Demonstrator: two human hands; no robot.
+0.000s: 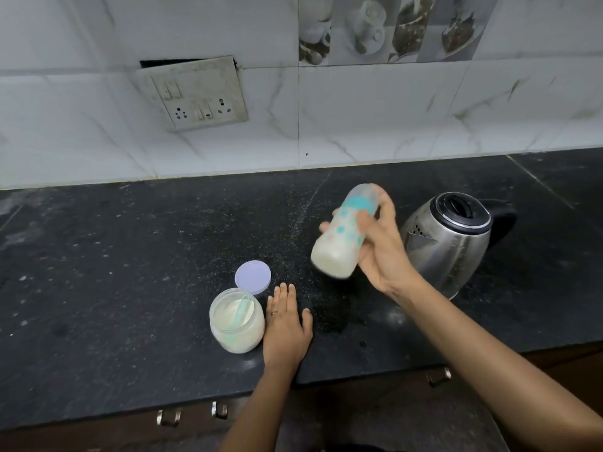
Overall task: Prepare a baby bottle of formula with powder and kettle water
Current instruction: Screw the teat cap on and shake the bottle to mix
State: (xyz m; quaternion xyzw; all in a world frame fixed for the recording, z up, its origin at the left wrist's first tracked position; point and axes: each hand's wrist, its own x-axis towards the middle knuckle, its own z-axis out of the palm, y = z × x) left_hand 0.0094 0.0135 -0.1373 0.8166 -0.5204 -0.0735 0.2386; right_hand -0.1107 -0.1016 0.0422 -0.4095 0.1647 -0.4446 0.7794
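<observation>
**Shaking over an open jar: spill risks and free room**

Far left: bare black counter (98, 272), wide and unobstructed, with the tiled wall and socket plate (192, 93) well behind. Plenty of room there for setting anything down.

Left of centre: open powder jar (236, 321), scoop inside, lilac lid (253, 277) lying flat just behind. Uncovered, so exposed to stray drops and easily tipped by a nudge.

Beside the jar: left hand (285, 324) flat on the counter, fingers spread, gripping nothing, its edge touching or nearly touching the jar wall. Front counter edge close below the wrist; a sideways slide could likely shove the jar.

Centre right: right hand (375, 243) wrapped around the baby bottle (342, 236), raised off the counter and tilted, milky liquid pooled at the lower end, blurred as if mid-shake. Teal collar fitted; tightness impossible to judge, hence possible leakage. Possible slip if wet.

Right: steel kettle (450, 243), lid down, just beside the right hand; probably hot, and within reach of a swinging knuckle.
</observation>
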